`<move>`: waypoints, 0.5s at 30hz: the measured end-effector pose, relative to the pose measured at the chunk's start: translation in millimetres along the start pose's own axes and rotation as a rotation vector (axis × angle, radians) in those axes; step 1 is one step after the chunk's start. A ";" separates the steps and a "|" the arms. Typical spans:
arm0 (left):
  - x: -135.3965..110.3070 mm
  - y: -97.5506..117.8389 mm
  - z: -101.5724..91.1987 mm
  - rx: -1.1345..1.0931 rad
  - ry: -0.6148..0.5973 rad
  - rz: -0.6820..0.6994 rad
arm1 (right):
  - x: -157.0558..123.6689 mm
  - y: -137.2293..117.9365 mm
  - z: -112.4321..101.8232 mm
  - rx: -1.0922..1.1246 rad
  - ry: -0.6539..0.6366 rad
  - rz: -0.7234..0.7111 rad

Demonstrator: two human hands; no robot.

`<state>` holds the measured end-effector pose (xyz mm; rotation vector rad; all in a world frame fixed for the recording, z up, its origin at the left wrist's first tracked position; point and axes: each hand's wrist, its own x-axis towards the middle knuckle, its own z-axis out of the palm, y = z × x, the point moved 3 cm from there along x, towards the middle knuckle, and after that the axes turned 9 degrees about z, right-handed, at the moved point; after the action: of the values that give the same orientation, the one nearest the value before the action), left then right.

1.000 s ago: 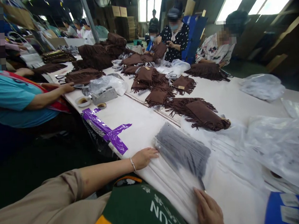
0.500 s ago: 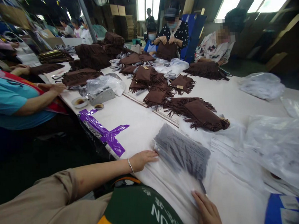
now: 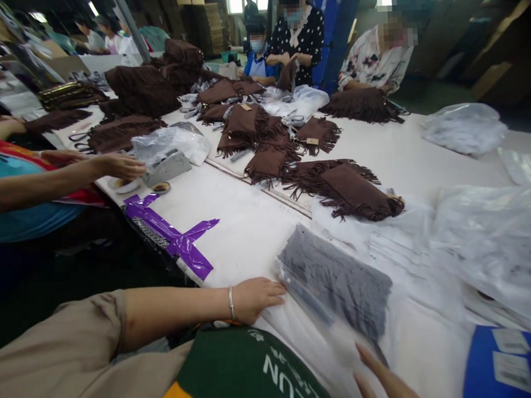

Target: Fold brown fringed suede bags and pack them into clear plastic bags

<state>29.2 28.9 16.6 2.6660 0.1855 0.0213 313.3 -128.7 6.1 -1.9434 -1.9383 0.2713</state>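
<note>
The pouch (image 3: 341, 278) lies flat under clear film (image 3: 315, 306), my left hand (image 3: 258, 299) near its nine o'clock, fingers extended, gripping nothing, probably steadying it. My right hand (image 3: 386, 378), at five, parts its fingers; I can't tell whether they pinch film.

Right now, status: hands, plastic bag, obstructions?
Left hand touching plastic bag; right hand blurred near its other end. Dark item flat inside. Brown fringed bags beyond, apart from hands.
</note>
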 end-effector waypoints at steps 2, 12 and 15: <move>10.9 4.9 -2.4 0.108 0.036 -0.020 | 43.4 -23.4 -2.3 -0.011 0.031 0.034; 26.5 -6.8 2.2 0.089 0.307 0.077 | 98.9 -42.7 54.7 -0.040 -0.042 -0.061; 25.5 -18.6 2.8 -0.079 0.412 0.061 | 87.0 -20.0 32.2 0.112 -0.157 -0.033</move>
<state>52.2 47.6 5.2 2.5576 0.2275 0.5867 284.7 -38.8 -3.9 -1.8654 -2.0041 0.5265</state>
